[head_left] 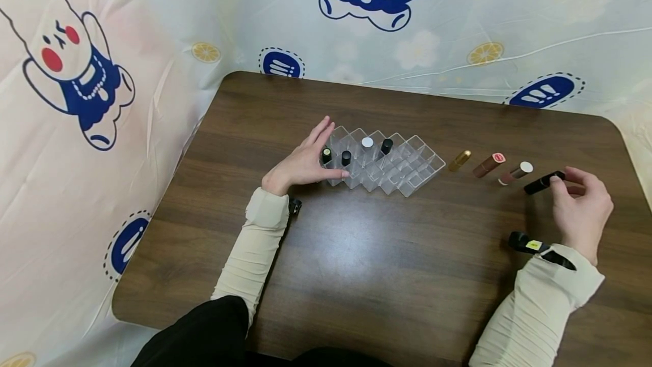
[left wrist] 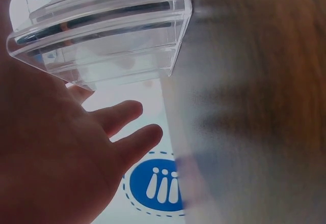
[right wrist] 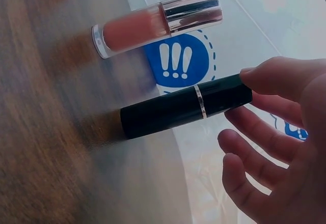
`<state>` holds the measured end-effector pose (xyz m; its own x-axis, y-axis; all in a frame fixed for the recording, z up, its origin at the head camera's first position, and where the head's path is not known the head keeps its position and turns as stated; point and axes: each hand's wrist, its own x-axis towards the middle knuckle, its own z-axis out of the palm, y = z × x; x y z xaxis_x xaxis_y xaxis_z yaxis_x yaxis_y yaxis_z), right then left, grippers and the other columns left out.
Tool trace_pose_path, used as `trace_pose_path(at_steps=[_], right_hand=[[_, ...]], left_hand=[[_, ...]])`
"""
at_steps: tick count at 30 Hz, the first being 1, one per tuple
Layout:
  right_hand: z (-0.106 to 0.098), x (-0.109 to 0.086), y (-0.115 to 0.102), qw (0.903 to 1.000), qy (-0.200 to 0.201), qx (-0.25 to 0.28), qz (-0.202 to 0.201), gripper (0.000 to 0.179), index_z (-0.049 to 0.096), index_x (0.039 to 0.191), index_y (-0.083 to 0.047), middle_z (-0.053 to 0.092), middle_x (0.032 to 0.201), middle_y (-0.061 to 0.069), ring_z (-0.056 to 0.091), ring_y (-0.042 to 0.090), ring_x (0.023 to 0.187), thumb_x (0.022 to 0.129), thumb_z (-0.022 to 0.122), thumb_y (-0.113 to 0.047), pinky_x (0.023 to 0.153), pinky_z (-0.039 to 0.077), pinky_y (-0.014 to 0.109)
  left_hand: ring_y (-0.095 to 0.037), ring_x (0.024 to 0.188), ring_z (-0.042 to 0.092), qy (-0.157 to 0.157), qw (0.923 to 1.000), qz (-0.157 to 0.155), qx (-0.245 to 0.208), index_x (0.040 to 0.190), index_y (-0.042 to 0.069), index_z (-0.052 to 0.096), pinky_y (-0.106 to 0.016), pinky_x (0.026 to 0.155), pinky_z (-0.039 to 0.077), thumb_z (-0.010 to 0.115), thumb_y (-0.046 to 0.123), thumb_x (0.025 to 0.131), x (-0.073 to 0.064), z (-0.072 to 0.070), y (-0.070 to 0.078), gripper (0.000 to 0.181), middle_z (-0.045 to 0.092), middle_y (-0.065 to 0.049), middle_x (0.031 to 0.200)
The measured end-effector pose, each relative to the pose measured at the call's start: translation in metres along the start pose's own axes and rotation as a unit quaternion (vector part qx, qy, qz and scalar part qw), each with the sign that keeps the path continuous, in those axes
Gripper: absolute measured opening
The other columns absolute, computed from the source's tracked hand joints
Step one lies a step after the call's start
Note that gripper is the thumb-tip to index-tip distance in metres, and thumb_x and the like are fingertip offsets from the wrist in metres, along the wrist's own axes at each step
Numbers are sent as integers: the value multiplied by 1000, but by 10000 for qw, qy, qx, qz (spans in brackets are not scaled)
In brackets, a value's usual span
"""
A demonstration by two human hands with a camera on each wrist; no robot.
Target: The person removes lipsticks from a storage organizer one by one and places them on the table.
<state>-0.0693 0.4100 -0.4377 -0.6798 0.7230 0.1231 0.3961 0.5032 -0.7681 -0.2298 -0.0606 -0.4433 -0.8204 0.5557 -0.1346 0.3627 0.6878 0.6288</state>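
In the head view my left hand (head_left: 305, 160) holds the left end of a clear lipstick organizer (head_left: 420, 166), thumb along the front and fingers along the back. The left wrist view shows the organizer's clear side (left wrist: 112, 40) close up, with some fingers spread below it. My right hand (head_left: 583, 200) pinches the top of a black lipstick tube (head_left: 539, 184) between thumb and fingers. A silver band circles this tube (right wrist: 163, 112) in the right wrist view; its base seems to rest on the table. Beside it stands a pinkish lip gloss with a silver cap (right wrist: 158, 23).
Between the organizer and my right hand stand a gold tube (head_left: 460, 161) and a brownish-pink lipstick (head_left: 489, 165). Several tubes sit in the organizer's left part, among them a white-topped one (head_left: 367, 143) and a black one (head_left: 387, 146). A printed curtain (head_left: 417, 50) hangs behind the wooden table (head_left: 331, 276).
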Motion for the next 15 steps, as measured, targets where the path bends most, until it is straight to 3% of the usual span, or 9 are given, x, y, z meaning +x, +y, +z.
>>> trace_pose_path(at_steps=[7,15], right_hand=[[0,0,0,9998,83,201,-3,35,68,122,-14,49,87,-33,47,-17,71,89,63,-24,65,34,5],[-3,-3,-5,9959,802,384,-134,22,73,107,-22,48,82,-33,45,-17,73,88,62,-24,74,32,8]], left_hand=[[-21,151,9,-4,10000,2,-12,157,22,6,-57,115,23,71,66,73,0,0,0,115,-9,14,163],[-21,151,9,-14,10000,-1,-48,157,22,6,-58,115,23,71,66,73,0,1,0,115,-10,14,163]])
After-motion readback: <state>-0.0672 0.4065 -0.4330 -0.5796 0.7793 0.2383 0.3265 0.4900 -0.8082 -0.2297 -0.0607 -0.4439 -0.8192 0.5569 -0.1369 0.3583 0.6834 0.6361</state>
